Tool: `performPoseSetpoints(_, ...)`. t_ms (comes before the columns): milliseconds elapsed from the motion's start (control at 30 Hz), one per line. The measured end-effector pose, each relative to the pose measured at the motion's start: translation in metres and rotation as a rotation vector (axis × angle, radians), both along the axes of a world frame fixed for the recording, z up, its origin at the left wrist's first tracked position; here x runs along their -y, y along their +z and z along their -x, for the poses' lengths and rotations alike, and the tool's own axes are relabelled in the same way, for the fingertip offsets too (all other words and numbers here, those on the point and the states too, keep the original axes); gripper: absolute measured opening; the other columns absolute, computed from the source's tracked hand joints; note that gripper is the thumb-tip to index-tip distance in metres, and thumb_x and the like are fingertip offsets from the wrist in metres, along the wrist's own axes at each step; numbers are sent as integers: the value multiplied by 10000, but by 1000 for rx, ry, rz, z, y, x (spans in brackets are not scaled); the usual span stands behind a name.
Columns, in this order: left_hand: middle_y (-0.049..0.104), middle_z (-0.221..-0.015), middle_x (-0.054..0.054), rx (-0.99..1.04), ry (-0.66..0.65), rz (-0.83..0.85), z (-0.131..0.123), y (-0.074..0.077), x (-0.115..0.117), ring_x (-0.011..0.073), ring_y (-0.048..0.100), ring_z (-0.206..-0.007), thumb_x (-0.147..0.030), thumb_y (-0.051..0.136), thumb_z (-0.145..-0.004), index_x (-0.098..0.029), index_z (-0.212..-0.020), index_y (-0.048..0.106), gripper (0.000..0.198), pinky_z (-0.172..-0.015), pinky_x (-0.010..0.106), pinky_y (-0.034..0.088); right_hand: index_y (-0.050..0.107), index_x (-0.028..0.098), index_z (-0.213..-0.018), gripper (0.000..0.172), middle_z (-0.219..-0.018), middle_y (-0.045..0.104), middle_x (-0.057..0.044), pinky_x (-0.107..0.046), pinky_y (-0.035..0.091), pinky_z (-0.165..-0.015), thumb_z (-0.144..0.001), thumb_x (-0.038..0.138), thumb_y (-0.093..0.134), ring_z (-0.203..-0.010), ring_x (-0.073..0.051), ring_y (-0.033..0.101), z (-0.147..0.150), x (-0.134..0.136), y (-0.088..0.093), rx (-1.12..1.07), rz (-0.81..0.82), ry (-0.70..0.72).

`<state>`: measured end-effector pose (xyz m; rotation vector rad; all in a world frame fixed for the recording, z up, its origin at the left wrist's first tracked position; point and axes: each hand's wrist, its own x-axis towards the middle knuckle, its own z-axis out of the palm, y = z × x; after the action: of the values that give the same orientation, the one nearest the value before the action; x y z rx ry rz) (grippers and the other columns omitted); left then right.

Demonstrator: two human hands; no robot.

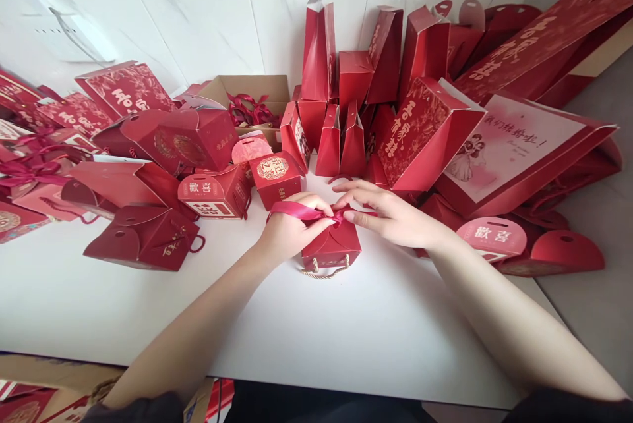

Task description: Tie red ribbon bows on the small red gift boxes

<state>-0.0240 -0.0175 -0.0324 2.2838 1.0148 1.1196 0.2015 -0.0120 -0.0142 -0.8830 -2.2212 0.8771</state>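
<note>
A small red gift box (330, 246) stands on the white table in front of me, a gold rope handle (326, 273) hanging at its near side. Crimson satin ribbon (297, 210) is gathered at the top of the box. My left hand (294, 225) pinches the ribbon between thumb and fingers, and a length of it runs over the back of that hand. From the right, my right hand (388, 214) has its thumb and fingertips closed on the ribbon at the knot above the lid. The fingers partly hide the knot.
Red gift boxes (148, 238) crowd the table's left side. Tall red boxes (319, 47) and large red bags (524, 146) stand along the back and right. An open cardboard box (212, 90) holds ribbons behind. The white table (277, 337) ends close to my body.
</note>
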Motion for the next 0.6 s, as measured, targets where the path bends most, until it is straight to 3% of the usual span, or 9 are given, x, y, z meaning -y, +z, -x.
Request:
performPoseSetpoints(100, 700, -856, 17, -31, -52, 18, 2, 5, -1, 162, 656, -834, -243, 713, -812, -203, -857, 665, 77, -764, 310, 533, 645, 237, -909, 116, -1232, 614, -77, -468, 419, -1050, -923, 322, 568, -1262, -269, 509, 4, -2, -4, -23, 42, 15)
performPoseSetpoints(233, 714, -947, 50, 19, -141, 78, 10, 19, -4, 182, 667, -921, -254, 732, -796, -205, -904, 721, 119, -853, 328, 550, 628, 227, -886, 105, -1088, 663, -64, -417, 476, -960, -916, 311, 572, -1090, -242, 595, 5, -2, -4, -73, 73, 33)
performPoseSetpoints(433, 725, -826, 38, 2, 42, 349, 26, 45, 4, 166, 672, -788, -257, 673, -838, -179, -819, 735, 101, -689, 264, 535, 615, 213, -870, 133, -1069, 663, -69, -380, 488, -895, -920, 327, 569, -1008, -223, 610, 5, 0, 0, -106, 100, 9)
performPoseSetpoints(600, 677, -730, 12, -22, 62, 498, 27, 47, 14, 125, 612, -702, -293, 671, -835, -157, -749, 699, 164, -638, 220, 476, 565, 200, -786, 157, -1067, 638, -67, -346, 459, -905, -886, 304, 628, -1054, -219, 587, 5, 2, 1, -126, 26, -62)
